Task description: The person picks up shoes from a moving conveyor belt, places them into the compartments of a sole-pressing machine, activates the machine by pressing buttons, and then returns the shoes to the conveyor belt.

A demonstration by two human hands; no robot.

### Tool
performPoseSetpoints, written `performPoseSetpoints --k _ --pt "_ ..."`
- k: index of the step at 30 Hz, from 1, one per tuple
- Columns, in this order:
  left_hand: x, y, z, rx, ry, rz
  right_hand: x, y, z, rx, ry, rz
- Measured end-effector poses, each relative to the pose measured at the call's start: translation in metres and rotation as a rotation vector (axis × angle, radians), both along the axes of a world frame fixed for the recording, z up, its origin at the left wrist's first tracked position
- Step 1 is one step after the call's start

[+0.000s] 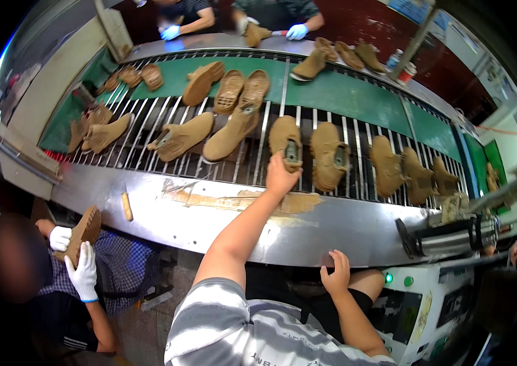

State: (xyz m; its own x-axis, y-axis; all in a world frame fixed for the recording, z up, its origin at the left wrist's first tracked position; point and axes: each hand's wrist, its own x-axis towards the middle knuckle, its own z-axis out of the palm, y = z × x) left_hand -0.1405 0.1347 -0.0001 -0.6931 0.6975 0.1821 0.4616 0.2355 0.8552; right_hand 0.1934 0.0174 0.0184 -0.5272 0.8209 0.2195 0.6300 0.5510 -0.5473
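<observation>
My left hand (pixel 282 175) reaches over the metal edge to the roller conveyor, its fingers closed on the near end of a tan suede boot (pixel 285 133). That boot lies with its opening, lined in grey-green, toward me; some of my fingertips are hidden behind it. Just to its right rests a second tan boot (pixel 327 160), apart from my hand. My right hand (pixel 336 272) hovers by my knee at the metal table's front edge, fingers apart and holding nothing.
Tan boots (pixel 185 137) lie on the rollers left and right, with brown soles (pixel 229 91) on the green belt (pixel 344 97) beyond. A small wooden-handled tool (pixel 126 206) sits on the metal ledge (pixel 210 235). At left, a gloved co-worker holds a shoe (pixel 82 235); two people work opposite.
</observation>
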Motion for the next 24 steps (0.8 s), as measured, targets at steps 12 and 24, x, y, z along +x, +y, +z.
performPoseSetpoints --k 12,24 --pt "-0.309 0.016 0.088 0.393 -0.821 -0.203 -0.089 0.064 -0.022 0.078 -0.106 0.635" --pt "-0.495 0.093 -0.038 -0.512 0.196 0.566 -0.106 0.085 0.002 -0.085 -0.043 0.554"
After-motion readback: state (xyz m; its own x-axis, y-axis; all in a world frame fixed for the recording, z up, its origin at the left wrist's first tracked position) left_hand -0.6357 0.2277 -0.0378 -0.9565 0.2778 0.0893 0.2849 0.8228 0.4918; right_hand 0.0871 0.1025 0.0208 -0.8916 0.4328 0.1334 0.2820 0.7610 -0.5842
